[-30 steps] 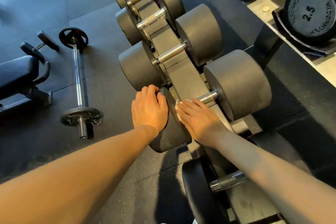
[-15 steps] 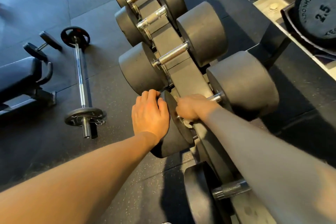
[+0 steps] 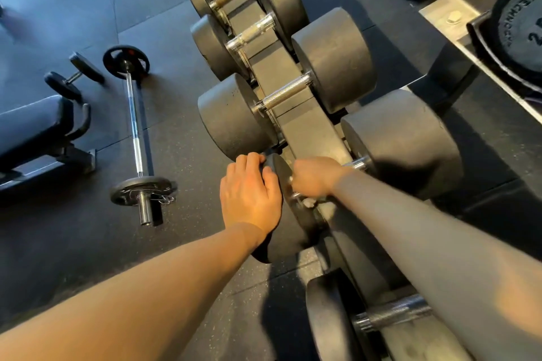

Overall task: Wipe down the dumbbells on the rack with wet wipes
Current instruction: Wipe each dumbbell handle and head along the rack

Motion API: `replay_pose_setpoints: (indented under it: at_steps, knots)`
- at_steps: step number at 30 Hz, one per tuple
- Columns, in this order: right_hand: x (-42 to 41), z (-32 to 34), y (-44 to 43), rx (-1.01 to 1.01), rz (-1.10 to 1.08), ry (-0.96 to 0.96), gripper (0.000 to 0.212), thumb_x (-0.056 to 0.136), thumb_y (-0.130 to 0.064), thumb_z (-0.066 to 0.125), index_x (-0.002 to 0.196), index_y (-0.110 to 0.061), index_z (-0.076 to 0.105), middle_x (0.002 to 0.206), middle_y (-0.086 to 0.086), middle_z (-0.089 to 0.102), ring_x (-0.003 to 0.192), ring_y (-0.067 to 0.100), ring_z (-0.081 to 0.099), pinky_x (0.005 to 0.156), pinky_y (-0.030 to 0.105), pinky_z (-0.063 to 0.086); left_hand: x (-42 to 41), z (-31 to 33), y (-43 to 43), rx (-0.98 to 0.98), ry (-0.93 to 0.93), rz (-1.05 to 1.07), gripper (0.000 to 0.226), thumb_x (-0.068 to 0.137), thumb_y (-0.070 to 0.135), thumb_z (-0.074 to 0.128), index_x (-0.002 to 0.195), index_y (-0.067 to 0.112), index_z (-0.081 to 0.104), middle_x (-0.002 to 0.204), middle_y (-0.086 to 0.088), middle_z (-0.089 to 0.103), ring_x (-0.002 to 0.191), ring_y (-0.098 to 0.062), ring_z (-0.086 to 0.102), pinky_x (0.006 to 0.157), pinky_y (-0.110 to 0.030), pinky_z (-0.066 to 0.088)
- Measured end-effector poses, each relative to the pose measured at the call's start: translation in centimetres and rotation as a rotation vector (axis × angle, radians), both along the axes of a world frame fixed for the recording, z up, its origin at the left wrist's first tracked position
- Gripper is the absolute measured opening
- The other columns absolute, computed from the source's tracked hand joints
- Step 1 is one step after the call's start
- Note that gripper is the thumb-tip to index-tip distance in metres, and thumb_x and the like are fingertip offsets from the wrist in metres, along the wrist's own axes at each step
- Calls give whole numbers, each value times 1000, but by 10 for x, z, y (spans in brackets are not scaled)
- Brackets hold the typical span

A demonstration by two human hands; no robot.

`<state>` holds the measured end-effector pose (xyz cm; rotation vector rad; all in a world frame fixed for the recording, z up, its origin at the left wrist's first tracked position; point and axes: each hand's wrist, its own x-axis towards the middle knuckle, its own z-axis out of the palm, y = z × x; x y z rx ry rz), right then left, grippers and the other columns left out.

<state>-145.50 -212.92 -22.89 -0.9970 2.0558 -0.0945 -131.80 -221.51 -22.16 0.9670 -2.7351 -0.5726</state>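
Dumbbell [image 3: 401, 138] handle is being wiped on the rack [image 3: 311, 132].
Only "TECHNO…" and a "2" are being made out on the weight [image 3: 519, 26] at far right. The matte dark-grey, chrome-handled dumbbell is being held across the rack. Its handle is being gripped through a white wet wipe [image 3: 309, 201] by the curled right hand [image 3: 315, 176] fingers. Its left head is being pressed by the left hand [image 3: 249, 193], fingers loosely spread.

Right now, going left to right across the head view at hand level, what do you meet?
bench → barbell → left hand → right hand → handle it grips → dumbbell head
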Motion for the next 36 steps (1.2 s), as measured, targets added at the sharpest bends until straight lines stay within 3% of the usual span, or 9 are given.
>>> replay_pose_setpoints:
  at_steps: [5, 7, 11, 13, 17, 21, 27, 31, 36]
  knots:
    - [-13, -3, -19, 207, 14, -126, 31, 96, -33, 44, 92, -5, 56, 97, 15, 59, 85, 30, 58, 92, 45, 51, 0, 1, 0, 21, 16, -6, 27, 100, 37, 34, 108, 24, 56, 101, 5, 56, 93, -18, 50, 84, -45, 47]
    - [12, -8, 4, 30, 41, 125, 23, 99, -29, 43, 91, -13, 58, 95, 8, 62, 87, 26, 59, 85, 39, 45, -1, 1, -1, 25, 16, -1, 27, 100, 37, 34, 109, 24, 57, 102, 5, 56, 94, -18, 51, 85, -46, 48]
    - [63, -43, 61, -669, -52, 548, 23, 98, -11, 50, 103, -11, 72, 106, 7, 71, 104, 27, 65, 103, 47, 43, -1, 1, 1, 27, 8, 7, 29, 99, 38, 33, 110, 25, 57, 103, 6, 56, 96, -17, 51, 87, -46, 48]
    - [67, -53, 69, -730, 22, 633, 24, 97, -9, 54, 113, -8, 72, 118, 9, 69, 113, 27, 63, 100, 46, 45, -1, 1, 0, 30, 5, 9, 29, 100, 38, 33, 110, 25, 57, 103, 6, 56, 95, -17, 51, 86, -46, 48]
    - [50, -50, 59, -832, -29, 738, 19, 99, -8, 52, 88, -8, 68, 90, 10, 61, 80, 28, 54, 67, 42, 39, -1, -1, 0, 36, 29, 10, 28, 101, 37, 34, 109, 24, 57, 102, 6, 56, 93, -16, 50, 84, -44, 48]
    - [45, -47, 61, -782, -511, 632, 18, 98, -9, 53, 93, -5, 69, 91, 8, 55, 72, 21, 50, 60, 36, 44, -1, -1, 0, 26, 40, 6, 30, 99, 37, 33, 107, 23, 58, 100, 6, 56, 92, -16, 49, 82, -42, 46]
    - [83, -61, 58, -928, -481, 383, 34, 105, -20, 45, 89, -5, 70, 88, 7, 56, 69, 23, 55, 62, 38, 52, -2, -2, 0, 24, 40, 8, 35, 98, 40, 30, 109, 23, 58, 103, 4, 59, 94, -16, 51, 83, -45, 48]
    - [84, -51, 63, -878, -946, 373, 12, 101, -13, 59, 99, -13, 71, 96, 1, 67, 82, 11, 61, 71, 19, 52, -1, -3, -1, 33, 31, 6, 34, 99, 42, 30, 111, 25, 57, 105, 5, 59, 95, -15, 52, 85, -44, 49]
    - [106, -49, 41, -740, -1285, -134, 15, 89, -14, 77, 84, -27, 74, 76, -14, 69, 77, 9, 67, 69, 25, 55, -1, -5, -2, 20, 17, 4, 33, 100, 40, 31, 114, 25, 56, 107, 5, 58, 97, -15, 51, 86, -44, 49]
